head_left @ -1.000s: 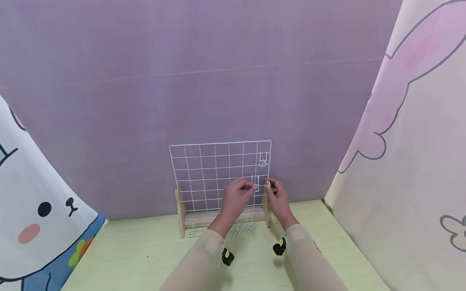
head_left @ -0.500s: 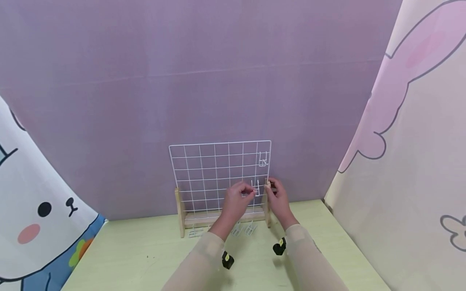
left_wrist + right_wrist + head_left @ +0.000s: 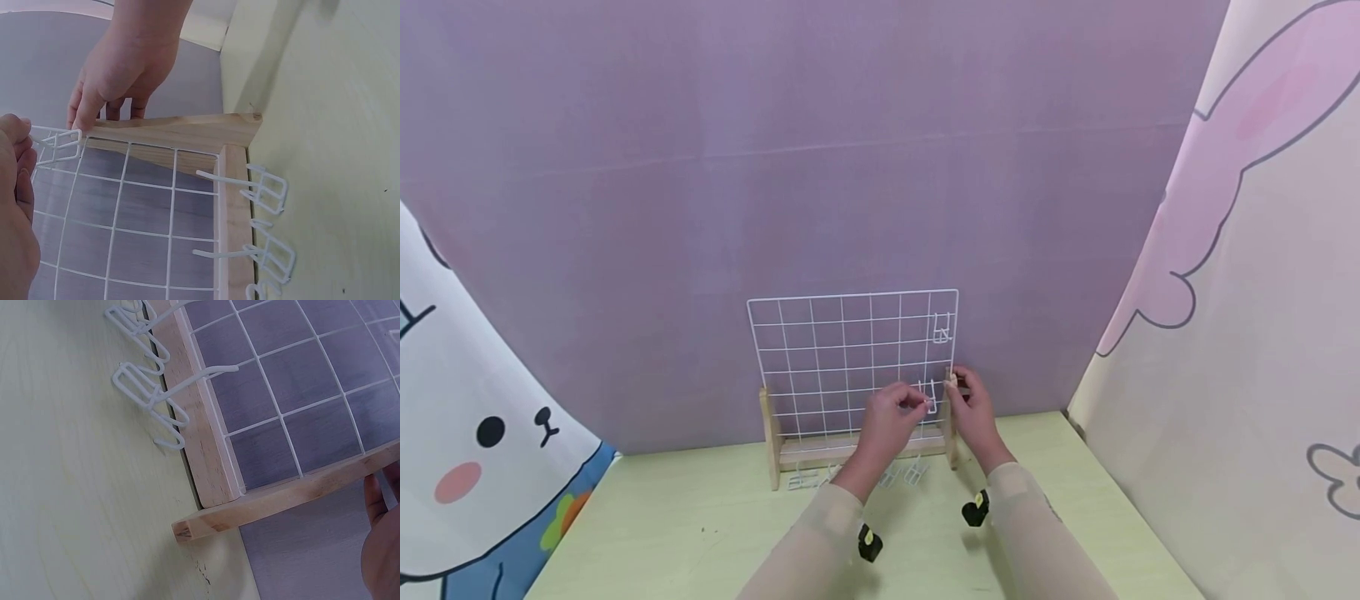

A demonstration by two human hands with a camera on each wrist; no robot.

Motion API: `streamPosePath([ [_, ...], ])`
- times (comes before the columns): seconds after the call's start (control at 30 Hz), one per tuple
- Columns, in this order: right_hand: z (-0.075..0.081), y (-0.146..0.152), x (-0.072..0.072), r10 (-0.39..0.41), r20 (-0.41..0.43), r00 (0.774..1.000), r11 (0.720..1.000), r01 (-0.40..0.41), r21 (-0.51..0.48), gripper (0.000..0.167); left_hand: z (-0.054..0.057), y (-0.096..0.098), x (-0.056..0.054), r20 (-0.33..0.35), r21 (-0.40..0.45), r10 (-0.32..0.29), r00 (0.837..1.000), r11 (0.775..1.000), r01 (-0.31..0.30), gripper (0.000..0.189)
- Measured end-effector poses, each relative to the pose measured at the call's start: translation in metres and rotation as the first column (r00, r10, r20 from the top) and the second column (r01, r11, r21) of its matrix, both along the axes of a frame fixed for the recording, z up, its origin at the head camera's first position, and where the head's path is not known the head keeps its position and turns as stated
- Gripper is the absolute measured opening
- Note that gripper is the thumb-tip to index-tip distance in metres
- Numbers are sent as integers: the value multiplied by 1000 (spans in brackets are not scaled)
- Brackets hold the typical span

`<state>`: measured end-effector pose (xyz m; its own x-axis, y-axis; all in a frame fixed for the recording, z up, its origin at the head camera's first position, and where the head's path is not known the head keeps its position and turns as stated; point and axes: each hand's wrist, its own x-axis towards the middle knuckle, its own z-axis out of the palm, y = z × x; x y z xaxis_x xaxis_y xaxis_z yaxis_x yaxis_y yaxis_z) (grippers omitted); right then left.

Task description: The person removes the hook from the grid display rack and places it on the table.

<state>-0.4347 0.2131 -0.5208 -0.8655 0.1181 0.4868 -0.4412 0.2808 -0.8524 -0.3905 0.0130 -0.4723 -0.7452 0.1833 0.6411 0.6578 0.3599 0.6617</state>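
A white wire grid panel (image 3: 827, 367) stands upright in a wooden base (image 3: 772, 442). My left hand (image 3: 883, 421) pinches a white wire hook (image 3: 80, 150) in front of the panel's lower right part. The hook's prongs overlap the grid wires in the head view, and my fingers hide part of it. My right hand (image 3: 976, 417) holds the top of the right wooden post (image 3: 181, 130), with the thumb on the near side and fingers behind. Another white hook (image 3: 942, 333) hangs at the panel's upper right.
Several loose white wire hooks lie on the pale table along the front of the base, including one at the right (image 3: 916, 472) and one at the left (image 3: 802, 481). A purple backdrop (image 3: 880, 167) rises behind the panel, with printed cloths at both sides.
My left hand has moved slightly down and to the right with the hook, which sits lower against the grid. My right hand stays on the post.
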Motion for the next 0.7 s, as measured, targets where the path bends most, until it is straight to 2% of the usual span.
streamPosePath([
  [0.3,-2,1,-2,0,-15,1000,1000,0,-16,32,-10,4,0,24,-35,12,1000,999,-11,10],
  [0.7,-1,0,-2,-5,-25,1000,1000,5,-5,31,-18,6,0,10,-6,-51,999,999,51,10],
])
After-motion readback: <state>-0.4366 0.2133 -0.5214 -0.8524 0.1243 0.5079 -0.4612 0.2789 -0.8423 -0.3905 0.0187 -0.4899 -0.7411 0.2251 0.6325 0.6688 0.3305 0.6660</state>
